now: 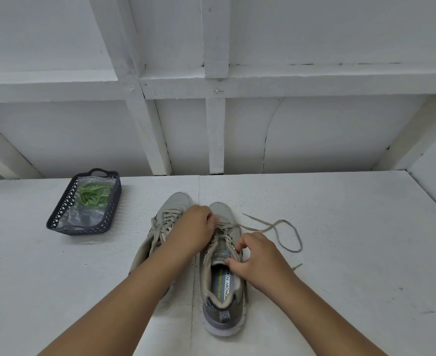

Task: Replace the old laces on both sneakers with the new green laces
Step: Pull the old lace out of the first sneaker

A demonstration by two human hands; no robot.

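Two grey sneakers stand side by side on the white table, toes pointing away from me. My left hand [196, 227] reaches across the left sneaker [168, 217] and its curled fingers pinch the old grey lace near the toe end of the right sneaker [224, 286]. My right hand [258, 258] holds the right sneaker by its tongue and upper eyelets. One loose end of the old lace [289, 235] trails in a loop on the table to the right. The new green laces [92, 195] lie in a clear plastic bag inside the basket.
A dark blue openwork basket [57, 217] sits at the back left of the table. A white wall with timber framing [215, 134] rises straight behind the table's back edge. A white side panel [432, 181] closes the right.
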